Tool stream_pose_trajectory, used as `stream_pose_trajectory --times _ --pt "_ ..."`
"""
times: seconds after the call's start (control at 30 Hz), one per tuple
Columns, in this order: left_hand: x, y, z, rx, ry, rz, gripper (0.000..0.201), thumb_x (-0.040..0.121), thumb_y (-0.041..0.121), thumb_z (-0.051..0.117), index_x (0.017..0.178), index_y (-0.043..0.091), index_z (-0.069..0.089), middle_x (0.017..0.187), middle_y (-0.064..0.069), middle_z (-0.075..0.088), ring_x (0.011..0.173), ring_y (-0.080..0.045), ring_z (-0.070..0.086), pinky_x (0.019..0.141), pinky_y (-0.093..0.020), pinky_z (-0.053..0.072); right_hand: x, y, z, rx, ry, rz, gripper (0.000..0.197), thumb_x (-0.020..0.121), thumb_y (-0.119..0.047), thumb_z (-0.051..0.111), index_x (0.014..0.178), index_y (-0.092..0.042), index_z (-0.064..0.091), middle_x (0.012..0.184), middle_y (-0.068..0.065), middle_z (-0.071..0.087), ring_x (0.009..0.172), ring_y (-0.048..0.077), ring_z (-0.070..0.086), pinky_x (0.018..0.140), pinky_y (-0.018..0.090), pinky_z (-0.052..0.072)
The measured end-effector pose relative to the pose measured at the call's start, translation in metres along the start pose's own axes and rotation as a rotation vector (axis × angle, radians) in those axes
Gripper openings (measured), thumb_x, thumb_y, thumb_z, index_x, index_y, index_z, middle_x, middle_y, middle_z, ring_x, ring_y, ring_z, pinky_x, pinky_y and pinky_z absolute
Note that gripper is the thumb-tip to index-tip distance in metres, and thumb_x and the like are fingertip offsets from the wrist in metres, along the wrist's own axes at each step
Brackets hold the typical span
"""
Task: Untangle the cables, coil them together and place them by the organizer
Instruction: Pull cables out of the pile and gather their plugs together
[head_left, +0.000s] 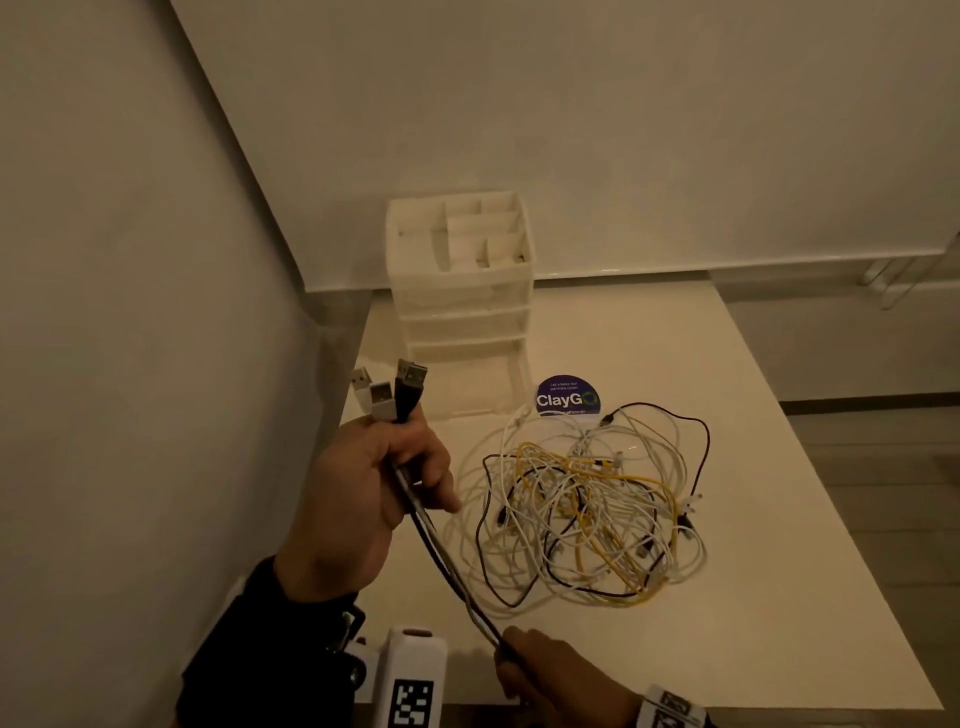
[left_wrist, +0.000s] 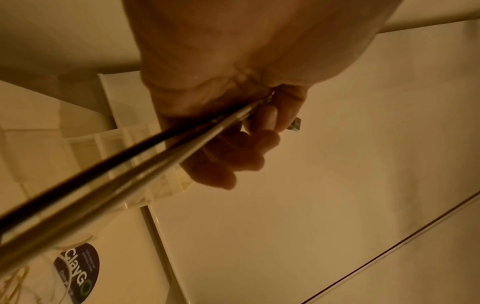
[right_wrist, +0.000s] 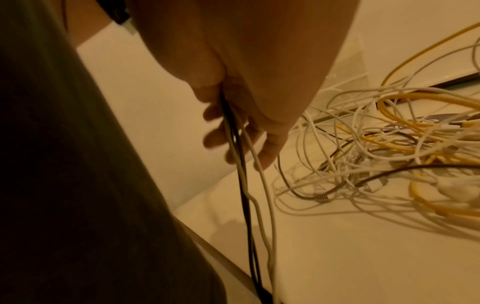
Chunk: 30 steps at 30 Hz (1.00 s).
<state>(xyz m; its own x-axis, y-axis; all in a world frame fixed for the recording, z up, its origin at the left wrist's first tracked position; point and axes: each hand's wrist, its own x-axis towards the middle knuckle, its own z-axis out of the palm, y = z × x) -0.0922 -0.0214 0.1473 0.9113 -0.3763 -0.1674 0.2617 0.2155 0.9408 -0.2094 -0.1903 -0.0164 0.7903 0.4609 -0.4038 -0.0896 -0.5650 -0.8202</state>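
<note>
Head view: left hand (head_left: 363, 483) grips three cables (head_left: 441, 561) below their plugs, aligned for coiling; right hand (head_left: 550, 670) pinches them taut from tangle (head_left: 587, 509).

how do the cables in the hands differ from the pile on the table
The held cables run straight and taut from the left hand to the right hand; the tangled pile lies loose on the table. Held cables are black and white only; the pile includes yellow. Both show black and white strands.
</note>
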Motion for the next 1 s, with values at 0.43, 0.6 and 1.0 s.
stream_pose_trajectory --times 0.43,0.6,1.0 --pt "0.003 -0.013 -0.007 -0.209 0.006 -0.082 0.028 0.062 0.025 0.061 0.059 0.017 0.034 0.053 0.003 0.021 0.043 -0.009 0.012 0.039 -0.024 0.01 0.133 0.026 -0.205 0.376 0.565 0.357 0.021 0.096 -0.014 0.049 0.1 0.0 0.064 0.075 0.009 0.066 0.057 0.023 0.056 0.05 0.029 0.042" --pt "0.006 -0.018 -0.015 -0.368 0.09 -0.136 0.019 0.068 0.024 0.058 0.059 0.015 0.044 0.057 0.003 0.024 0.043 -0.007 0.017 0.04 -0.023 0.011 0.189 0.049 -0.207 0.615 0.55 0.624 0.047 0.099 -0.045 0.043 0.104 -0.001 0.059 0.081 0.013 0.066 0.062 0.027 0.059 0.053 0.029 0.042" --pt "0.025 -0.02 -0.02 -0.216 0.22 -0.081 0.025 0.088 0.03 0.042 0.069 0.015 0.035 0.052 0.002 0.024 0.036 -0.009 0.017 0.037 -0.02 0.022 0.187 0.044 -0.182 1.397 0.504 0.463 0.028 0.099 -0.006 0.036 0.075 -0.006 0.049 0.055 0.004 0.051 0.051 0.017 0.044 0.051 0.028 0.039"
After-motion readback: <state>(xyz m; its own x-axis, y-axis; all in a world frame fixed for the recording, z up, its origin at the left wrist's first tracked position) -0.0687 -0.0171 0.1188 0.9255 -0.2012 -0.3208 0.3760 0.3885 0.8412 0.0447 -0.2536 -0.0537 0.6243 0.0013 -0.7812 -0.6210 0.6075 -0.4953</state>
